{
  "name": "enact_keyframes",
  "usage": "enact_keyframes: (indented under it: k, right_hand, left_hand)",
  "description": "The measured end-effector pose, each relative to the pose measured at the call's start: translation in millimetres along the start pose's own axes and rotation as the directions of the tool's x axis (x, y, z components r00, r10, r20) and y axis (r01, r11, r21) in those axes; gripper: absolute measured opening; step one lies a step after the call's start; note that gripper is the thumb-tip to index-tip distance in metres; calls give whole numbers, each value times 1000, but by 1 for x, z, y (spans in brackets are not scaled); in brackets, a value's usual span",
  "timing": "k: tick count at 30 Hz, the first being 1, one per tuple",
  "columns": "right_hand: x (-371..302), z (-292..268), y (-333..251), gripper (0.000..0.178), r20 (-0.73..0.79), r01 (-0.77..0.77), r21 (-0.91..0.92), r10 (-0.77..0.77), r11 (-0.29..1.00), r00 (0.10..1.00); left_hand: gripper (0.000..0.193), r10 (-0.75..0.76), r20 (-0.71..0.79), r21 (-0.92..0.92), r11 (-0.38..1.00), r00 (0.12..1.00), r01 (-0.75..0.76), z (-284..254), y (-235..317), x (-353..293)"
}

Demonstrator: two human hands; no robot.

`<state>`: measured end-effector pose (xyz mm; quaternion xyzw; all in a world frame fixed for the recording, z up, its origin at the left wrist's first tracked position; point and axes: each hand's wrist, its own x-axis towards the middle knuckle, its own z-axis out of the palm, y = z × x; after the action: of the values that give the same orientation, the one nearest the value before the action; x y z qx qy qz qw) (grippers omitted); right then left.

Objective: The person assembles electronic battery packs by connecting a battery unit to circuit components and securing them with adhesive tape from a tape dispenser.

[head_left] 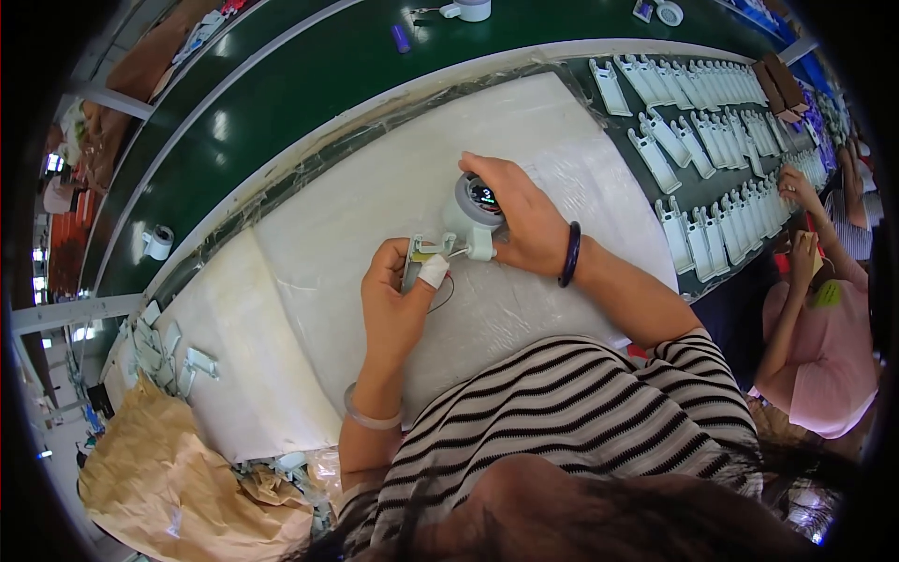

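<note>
"Two bare hands, and one thing shared between them?"

"Two pieces. The right hand [530, 221] holds a round, pale grey-green plastic device with a dark, lit display [460, 217], and the left hand [391, 309] has a small, pale green plastic shell with a yellowish part inside [413, 259]. Both are over the middle of the desk covered in pale, shiny sheeting [328, 220]; whether either touches it, I cannot tell."

"How do the fingers stand?"

"The right ones curl around the device's far side and edge. On the left, the forefinger and a white-wrapped tip, probably the thumb, pinch the shell."

"Heavy, would you say?"

"Light, I'd judge, both of them, and stiff. The round casing looks smooth enough to slip, so a wrap around its outer wall suits it, clear of the display."

"And the shell?"

"By its rigid edges, gently; thin plastic could crack. The weak spots look like the slim metal rod [457, 253] between the pieces and the thin, dark wire [451, 292] looping below. I'd take hold of neither, and put no pull on that wire."
</note>
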<state>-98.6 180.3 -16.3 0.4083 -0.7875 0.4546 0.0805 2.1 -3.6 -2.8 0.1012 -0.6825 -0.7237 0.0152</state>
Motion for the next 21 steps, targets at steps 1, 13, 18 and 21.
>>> enact_keyframes:
  k: [1,13,18,21]
  right_hand:
    - [0,0,0,91,7,-3,-2,3,1000,1000]
    - [1,-1,0,92,20,-38,17,37,999,999]
    - [1,-3,-1,92,34,-50,9,50,999,998]
    - [1,-2,-1,91,15,-18,-4,18,1000,1000]
  left_hand:
    - [17,-3,12,13,1000,1000,3,-1,-1,0]
    - [16,-66,7,-43,997,998,66,3,4,4]
    - [15,-49,14,-15,999,999,49,-1,0,3]
    - [15,-42,35,19,999,998,42,-1,3,1]
